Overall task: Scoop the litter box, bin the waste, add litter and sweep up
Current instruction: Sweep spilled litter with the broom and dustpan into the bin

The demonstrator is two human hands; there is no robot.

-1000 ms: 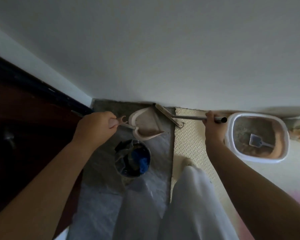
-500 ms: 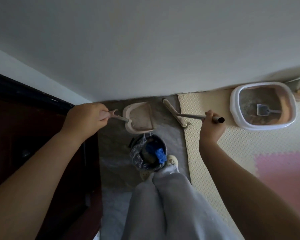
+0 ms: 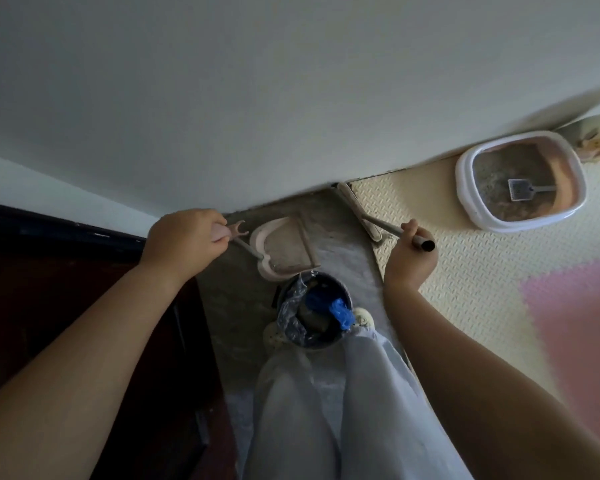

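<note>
My left hand point(image 3: 184, 242) grips the handle of a pale pink dustpan point(image 3: 284, 249), which hangs just above and behind a small dark bin point(image 3: 314, 315) lined with a plastic bag. Blue waste lies inside the bin. My right hand point(image 3: 407, 256) grips the grey handle of a broom point(image 3: 359, 211), whose flat head lies along the seam between the grey stone floor and the cream mat by the wall. The white-rimmed litter box point(image 3: 465, 188) sits at the upper right against the wall, with a grey scoop point(image 3: 522, 190) lying in the litter.
A white wall point(image 3: 291, 98) fills the top of the view. A dark wooden door point(image 3: 49, 289) stands on the left. The cream textured mat point(image 3: 471, 271) and a pink mat tile point(image 3: 575, 323) cover the floor on the right. My legs and slippers stand right behind the bin.
The view has swung left and tilted, so the litter box now sits farther right. The dustpan has come level over the bin, and the broom head has moved against the wall.
</note>
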